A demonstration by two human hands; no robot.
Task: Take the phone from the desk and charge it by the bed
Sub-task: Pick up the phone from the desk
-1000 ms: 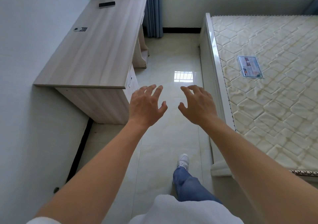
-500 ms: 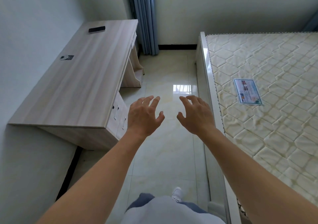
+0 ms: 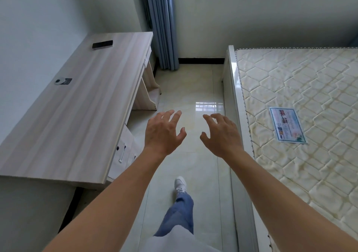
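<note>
A black phone (image 3: 102, 44) lies flat near the far end of the light wooden desk (image 3: 77, 104) along the left wall. The bed (image 3: 302, 116), a bare quilted cream mattress in a white frame, fills the right side. My left hand (image 3: 162, 133) and my right hand (image 3: 222, 135) are stretched out in front of me over the tiled floor, between desk and bed. Both have their fingers spread and hold nothing. The phone is far beyond my left hand. No charger or cable shows.
A small round silver piece (image 3: 62, 81) sits in the desk top near the wall. Blue curtains (image 3: 160, 23) hang at the far corner. A label (image 3: 286, 125) lies on the mattress. A narrow tiled aisle (image 3: 189, 89) runs between desk and bed; my foot (image 3: 180, 184) is on it.
I have stepped forward along the aisle. The desk and phone are closer and lower in view, and more of the far wall shows. Both hands stay open and held out.
</note>
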